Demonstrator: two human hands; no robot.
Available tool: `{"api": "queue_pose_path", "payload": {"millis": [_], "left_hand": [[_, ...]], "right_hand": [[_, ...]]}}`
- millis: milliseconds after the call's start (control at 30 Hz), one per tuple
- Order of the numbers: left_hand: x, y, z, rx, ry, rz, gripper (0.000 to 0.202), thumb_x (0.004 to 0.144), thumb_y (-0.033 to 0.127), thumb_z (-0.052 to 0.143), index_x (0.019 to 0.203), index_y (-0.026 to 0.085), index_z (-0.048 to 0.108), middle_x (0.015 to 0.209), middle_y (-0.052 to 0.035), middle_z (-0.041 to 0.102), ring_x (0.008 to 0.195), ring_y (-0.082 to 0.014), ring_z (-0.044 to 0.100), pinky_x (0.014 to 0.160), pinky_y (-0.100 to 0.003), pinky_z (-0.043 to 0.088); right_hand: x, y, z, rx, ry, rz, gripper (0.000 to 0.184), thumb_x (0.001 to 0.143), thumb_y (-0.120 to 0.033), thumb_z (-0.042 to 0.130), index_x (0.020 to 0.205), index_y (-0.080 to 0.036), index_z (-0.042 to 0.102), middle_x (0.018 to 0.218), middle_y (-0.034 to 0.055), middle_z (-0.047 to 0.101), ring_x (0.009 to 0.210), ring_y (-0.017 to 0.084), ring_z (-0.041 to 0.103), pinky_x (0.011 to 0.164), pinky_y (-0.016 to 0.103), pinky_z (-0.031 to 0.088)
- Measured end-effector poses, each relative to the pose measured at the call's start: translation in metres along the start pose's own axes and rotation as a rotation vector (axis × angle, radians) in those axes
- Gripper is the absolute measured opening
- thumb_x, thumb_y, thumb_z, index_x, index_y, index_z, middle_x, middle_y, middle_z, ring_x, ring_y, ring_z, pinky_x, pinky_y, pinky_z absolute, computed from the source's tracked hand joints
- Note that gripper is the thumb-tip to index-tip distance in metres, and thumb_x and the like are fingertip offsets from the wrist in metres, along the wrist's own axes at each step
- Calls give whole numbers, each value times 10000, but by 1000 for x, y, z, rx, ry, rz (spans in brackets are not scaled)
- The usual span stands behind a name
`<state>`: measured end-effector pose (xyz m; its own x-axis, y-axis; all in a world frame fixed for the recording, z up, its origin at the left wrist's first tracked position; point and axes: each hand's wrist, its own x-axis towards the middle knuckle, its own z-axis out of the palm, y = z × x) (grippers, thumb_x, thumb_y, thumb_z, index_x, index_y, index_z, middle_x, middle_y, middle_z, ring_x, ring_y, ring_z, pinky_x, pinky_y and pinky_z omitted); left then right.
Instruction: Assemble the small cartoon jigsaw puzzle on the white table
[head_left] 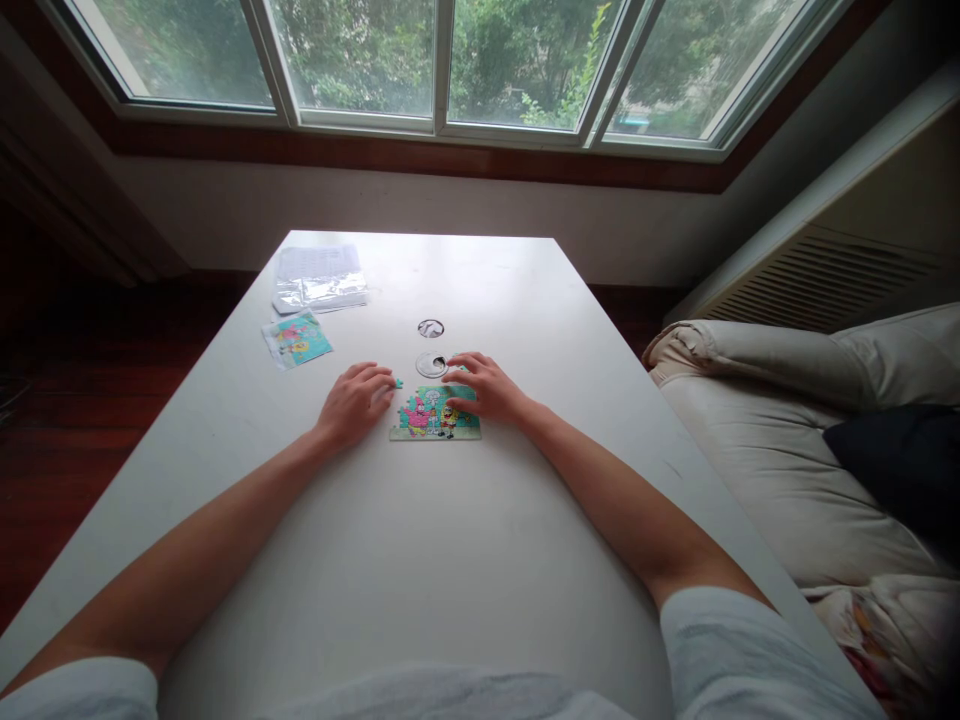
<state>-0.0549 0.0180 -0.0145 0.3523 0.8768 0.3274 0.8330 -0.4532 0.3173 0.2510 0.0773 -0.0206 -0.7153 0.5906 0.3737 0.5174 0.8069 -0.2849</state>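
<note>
Nearest the camera, two pale short sleeves frame both bare forearms, which run forward across the white table (420, 580) and draw in toward its middle. There lies a small cartoon jigsaw puzzle (427, 422), flat on the tabletop and nearly filled in, between the two hands. It looks like thin card: very light, fairly stiff as a sheet but apt to come apart at the joints if lifted, and likely to slide on the smooth top. It is best steadied by pressing down on its face and handled at its edges. The left hand (354, 402) rests palm down just beside the puzzle's left edge, fingers loosely curled, their tips at a loose teal piece (399, 383) by the upper left corner. Whether they pinch it or only push it cannot be told. The right hand (484, 388) lies on the puzzle's upper right part, fingers spread and flat, holding nothing. Just beyond the hands sits a round disc (430, 365), and behind it a round hole (430, 328) in the tabletop. Farther left lie a picture card (298, 339) and a clear plastic bag (319, 279). A cream sofa (757, 400) stands to the right, and a window (442, 60) shows green trees.
</note>
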Motion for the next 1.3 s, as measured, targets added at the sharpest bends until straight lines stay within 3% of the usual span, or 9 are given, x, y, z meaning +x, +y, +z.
{"api": "queue_pose_path", "payload": {"millis": [100,267,367,567,833,1300], "left_hand": [[0,-2,-2,22,61,-73,191,943,311,543,958,241,720,1147,-58,703,1165,-275,550,1029,-446,456],[0,-3,-2,73,64,-123,222,913,379,614,1049,253,736,1032,-71,675,1026,-275,555,917,-419,482],[0,-4,-1,65,44,-81,201,934,320,585,1020,271,759,1020,-63,671,993,-258,550,896,-398,477],[1,-4,-2,-60,0,4,300,947,185,505,1028,287,775,1052,-43,690,988,-222,570,915,-359,470],[-4,12,-8,72,2,-138,186,899,343,609,995,277,753,1064,-48,690,989,-263,597,872,-397,460],[-4,17,-13,22,-62,-184,158,852,283,579,935,249,709,1032,-49,691,973,-242,614,821,-356,479]], "right_hand": [[0,1,0,-6,-27,23,302,915,-463,663,1147,-275,707,1387,104,584,1333,312,459,1070,508,415],[-1,6,2,-20,-22,56,293,931,-433,645,1169,-273,706,1369,104,598,1318,309,470,1069,504,415],[-1,7,3,-28,-18,61,298,943,-430,627,1185,-274,702,1364,101,600,1319,305,467,1067,497,421],[-2,8,4,-52,-15,90,305,961,-420,597,1211,-272,689,1352,99,602,1316,302,466,1066,493,426],[-2,11,5,-64,-9,114,298,957,-409,600,1204,-271,693,1351,101,604,1315,308,462,1062,505,423],[-2,10,4,-46,-21,120,304,956,-410,596,1208,-270,691,1354,101,597,1316,306,457,1076,502,420]]}}
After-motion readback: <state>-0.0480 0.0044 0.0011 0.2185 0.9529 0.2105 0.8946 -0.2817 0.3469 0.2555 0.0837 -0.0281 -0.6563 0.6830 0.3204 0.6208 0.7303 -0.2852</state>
